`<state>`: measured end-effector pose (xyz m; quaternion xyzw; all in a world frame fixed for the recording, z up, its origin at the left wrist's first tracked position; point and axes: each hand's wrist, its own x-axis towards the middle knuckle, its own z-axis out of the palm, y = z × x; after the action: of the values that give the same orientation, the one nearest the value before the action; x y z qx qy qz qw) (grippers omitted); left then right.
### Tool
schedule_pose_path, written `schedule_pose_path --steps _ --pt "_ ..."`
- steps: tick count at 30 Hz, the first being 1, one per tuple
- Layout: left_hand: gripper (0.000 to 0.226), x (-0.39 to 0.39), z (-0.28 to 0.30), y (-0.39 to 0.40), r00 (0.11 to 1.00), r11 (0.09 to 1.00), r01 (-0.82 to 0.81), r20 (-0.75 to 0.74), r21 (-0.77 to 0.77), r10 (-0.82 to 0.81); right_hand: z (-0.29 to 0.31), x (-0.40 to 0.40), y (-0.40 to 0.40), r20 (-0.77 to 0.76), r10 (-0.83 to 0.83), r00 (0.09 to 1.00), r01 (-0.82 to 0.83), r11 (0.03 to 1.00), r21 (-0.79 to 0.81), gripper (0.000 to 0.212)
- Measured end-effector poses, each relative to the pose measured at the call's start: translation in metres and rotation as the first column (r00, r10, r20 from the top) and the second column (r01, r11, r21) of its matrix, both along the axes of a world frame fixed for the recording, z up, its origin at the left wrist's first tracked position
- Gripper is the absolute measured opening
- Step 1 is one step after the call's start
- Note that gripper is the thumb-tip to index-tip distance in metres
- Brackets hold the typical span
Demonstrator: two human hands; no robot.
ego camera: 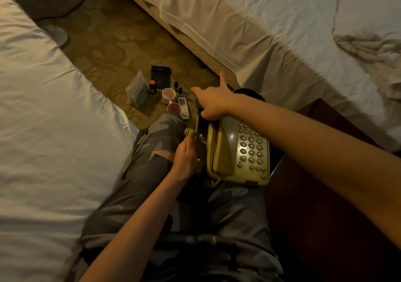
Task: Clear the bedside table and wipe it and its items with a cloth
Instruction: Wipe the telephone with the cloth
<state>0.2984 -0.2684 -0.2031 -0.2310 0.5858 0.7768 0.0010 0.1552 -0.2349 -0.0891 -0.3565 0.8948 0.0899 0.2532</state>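
A beige push-button telephone (pixel 238 149) hangs over my lap, just left of the dark wooden bedside table (pixel 325 205). My right hand (pixel 213 101) grips its far edge, with thumb and forefinger stuck out. My left hand (pixel 184 158) is pressed to the phone's left side, its fingers hidden under the edge and its thumb by the coiled cord (pixel 188 131). On the carpet ahead lie two pink cups (pixel 168 94), a remote control (pixel 184 108), small dark bottles (pixel 152 86), a white pouch (pixel 136 90) and a dark box (pixel 161 75). No cloth can be made out.
A white bed (pixel 43 119) runs along the left and another bed (pixel 282 32) fills the upper right, with patterned carpet (pixel 112 34) between them. A black round dish (pixel 249 92) sits behind my right hand. My knees in grey camouflage trousers (pixel 152 151) are below the phone.
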Motion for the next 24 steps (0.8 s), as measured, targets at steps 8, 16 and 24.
schedule_pose_path --steps 8,16,24 --pt "0.037 -0.001 0.000 0.002 0.996 0.995 -0.021 -0.086 0.097 0.030 -0.005 0.030 0.014 0.221 0.057 0.974 -0.055 0.998 -0.011 0.048" --pt "0.051 -0.006 0.008 -0.003 1.000 0.990 0.004 -0.016 0.139 -0.002 0.029 0.022 0.031 0.508 -0.299 0.808 0.564 0.641 -0.520 0.031" --pt "0.066 -0.007 0.019 -0.015 0.984 0.897 0.133 0.053 0.422 -0.170 0.018 0.107 0.051 -0.153 -0.013 0.988 -0.021 0.977 -0.214 0.049"
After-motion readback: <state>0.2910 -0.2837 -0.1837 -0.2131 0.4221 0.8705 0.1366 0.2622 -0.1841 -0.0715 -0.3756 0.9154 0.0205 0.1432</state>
